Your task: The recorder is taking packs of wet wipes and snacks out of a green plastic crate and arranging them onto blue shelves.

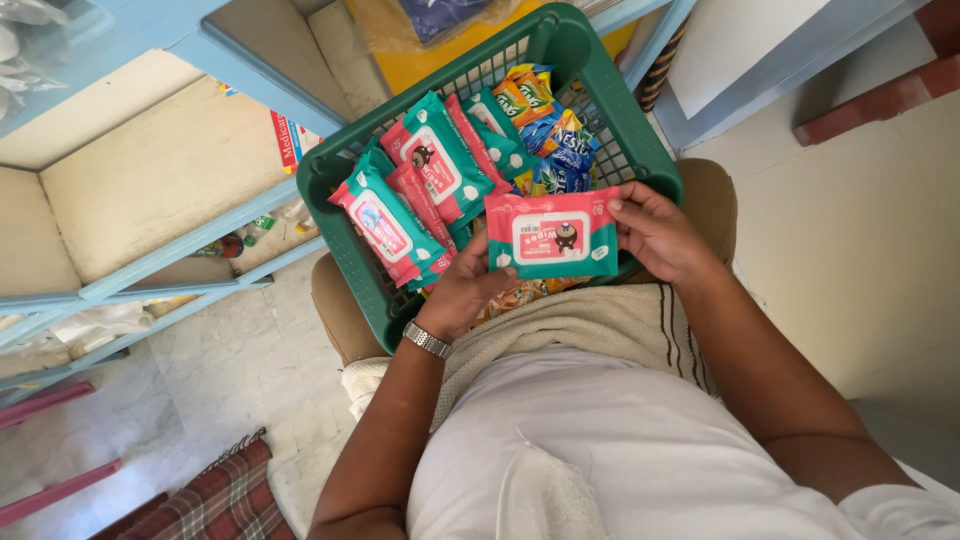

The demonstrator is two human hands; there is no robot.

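Observation:
I hold a flat pink and teal pack of wet wipes (553, 233) level above a green plastic basket (628, 120). My left hand (462, 292), with a metal watch at the wrist, grips the pack's left lower edge. My right hand (658, 232) grips its right edge. Several more pink and teal wipe packs (425, 180) stand on edge inside the basket. Behind them lie orange and blue snack packets (548, 125).
The basket rests on a tan stool (335, 300) in front of me. Light blue shelves (190, 245) with small goods stand at the left. A plaid cloth (225, 495) lies on the pale tiled floor at the lower left.

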